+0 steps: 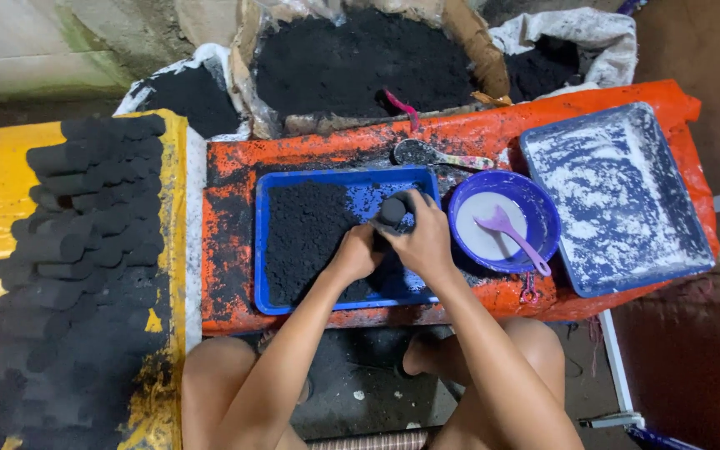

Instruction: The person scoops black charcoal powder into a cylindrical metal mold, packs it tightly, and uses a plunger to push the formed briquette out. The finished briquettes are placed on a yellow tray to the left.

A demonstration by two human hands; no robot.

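2 hands [393,242] clasp a black cylinder [392,210] over the blue tray [345,176].

Both forearms are bare from the elbows down, with no sleeves, gloves, watch or rings showing. The left hand [355,254] and right hand [423,242] are smudged with dark black powder. Bare knees and thighs show below; no clothing is clearly visible.

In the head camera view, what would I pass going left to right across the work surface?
Stacked black cylinders → blue tray of black powder → round purple bowl with a lilac spoon → blue tray dusted white.
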